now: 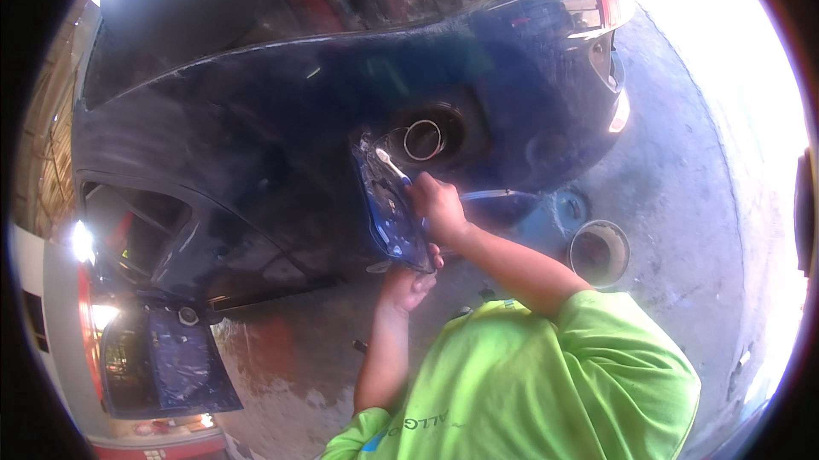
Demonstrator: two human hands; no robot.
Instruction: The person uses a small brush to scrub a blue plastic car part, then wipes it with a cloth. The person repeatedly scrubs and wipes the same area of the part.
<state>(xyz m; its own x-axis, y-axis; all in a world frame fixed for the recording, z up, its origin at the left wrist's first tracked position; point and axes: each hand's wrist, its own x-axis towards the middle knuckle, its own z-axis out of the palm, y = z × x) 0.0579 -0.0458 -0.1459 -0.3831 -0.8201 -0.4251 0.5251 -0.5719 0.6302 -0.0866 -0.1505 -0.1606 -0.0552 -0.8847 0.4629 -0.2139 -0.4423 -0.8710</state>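
My right hand [439,207] is closed around the blue handle of a toothbrush [392,167]. The brush's white head lies against the inner face of a dark blue fuel door [382,204], which stands swung out from the car's side. At the lower edge of that door, my left hand [412,285] grips it, with the thumb over the edge and the other fingers partly hidden. Just beyond the door is the round fuel filler recess [422,139], with a pale ring showing inside it. The door's inner face looks wet and shiny.
A dark blue car [256,119] fills the far side. Its side door [183,358] stands open at the left. On the concrete floor [682,204] to my right are a grey bucket [599,254] and a blue container [559,211]. A thin pale strip [499,194] shows beyond my right wrist.
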